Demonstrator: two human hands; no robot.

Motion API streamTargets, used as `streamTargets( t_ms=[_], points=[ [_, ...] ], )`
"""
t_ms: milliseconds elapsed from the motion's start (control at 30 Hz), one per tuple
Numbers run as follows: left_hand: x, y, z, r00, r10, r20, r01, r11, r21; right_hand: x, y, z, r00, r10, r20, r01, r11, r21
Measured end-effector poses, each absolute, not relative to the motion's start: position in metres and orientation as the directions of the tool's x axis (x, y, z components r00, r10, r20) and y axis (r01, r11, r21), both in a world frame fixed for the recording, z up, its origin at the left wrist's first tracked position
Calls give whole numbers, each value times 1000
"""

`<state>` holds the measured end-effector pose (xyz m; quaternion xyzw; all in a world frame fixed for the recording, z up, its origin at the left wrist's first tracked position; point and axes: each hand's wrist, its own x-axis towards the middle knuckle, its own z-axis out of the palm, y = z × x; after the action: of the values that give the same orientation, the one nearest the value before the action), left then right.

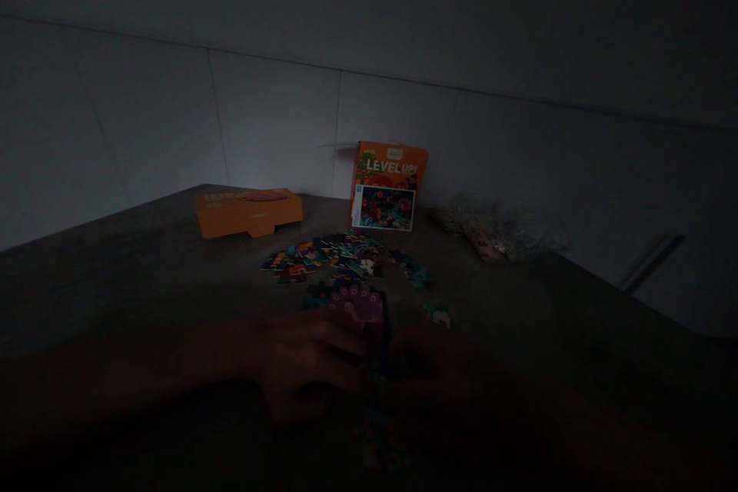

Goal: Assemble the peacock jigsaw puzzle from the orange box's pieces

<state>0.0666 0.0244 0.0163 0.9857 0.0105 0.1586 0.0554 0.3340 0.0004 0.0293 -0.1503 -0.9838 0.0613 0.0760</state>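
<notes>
A partly joined jigsaw puzzle (363, 304), with a purple patch and teal edges, lies in front of me. My left hand (311, 357) reaches in from the left, its fingers stretched and spread over the puzzle's near left side. On the other side my right hand (435, 365) is curled, its fingertips closed at a dark bluish puzzle piece beside the joined part. Deep shadow hides much of this hand. Nearer to me, between the hands, is another dim patterned puzzle section (383, 438). A loose piece with a pale shape (441, 315) rests just beyond my right hand.
Loose puzzle pieces (328, 254) lie heaped behind the puzzle, with a smaller group (412, 269) to the right. An orange box (247, 214) lies at the back left. An upright orange box (392, 157) has a picture card (384, 207) against it. Crumpled clear bags (501, 231) lie back right.
</notes>
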Motion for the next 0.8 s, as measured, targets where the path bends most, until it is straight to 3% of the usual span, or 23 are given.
streamTargets(
  t_ms=[267, 800],
  points=[
    [66, 23, 19, 972, 75, 223, 40, -987, 158, 333, 2, 30, -943, 304, 137, 287, 949, -130],
    [69, 21, 27, 978, 127, 167, 80, -962, 262, 332, 2, 31, -951, 277, 138, 242, 944, -226]
  ],
)
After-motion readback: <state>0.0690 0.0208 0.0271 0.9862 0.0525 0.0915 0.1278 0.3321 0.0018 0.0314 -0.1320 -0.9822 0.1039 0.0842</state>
